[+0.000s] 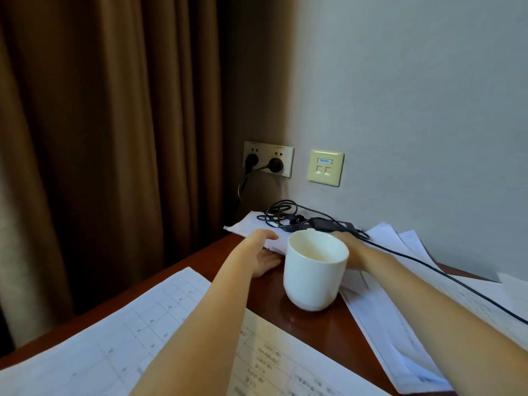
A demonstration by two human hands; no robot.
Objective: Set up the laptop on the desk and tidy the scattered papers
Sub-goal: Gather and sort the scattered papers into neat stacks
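Printed papers are scattered over the dark wooden desk [314, 324]. One white sheet [248, 227] lies at the far corner under a black power adapter [331, 224] and its coiled cable [280, 212]. My left hand [260, 252] pinches that sheet's near edge, thumb on top and palm below. My right hand [353, 248] reaches to the same sheet beside the adapter; a white mug [314, 272] hides most of its fingers. More sheets [400, 310] lie to the right under my right forearm, and gridded sheets [114, 338] lie near me. No laptop is in view.
The mug stands upright between my arms. A black cable [457, 284] runs from the adapter across the right papers. Two plugs sit in a wall socket [268, 158], beside a cream data plate [325, 167]. Brown curtains [114, 138] hang past the desk's left edge.
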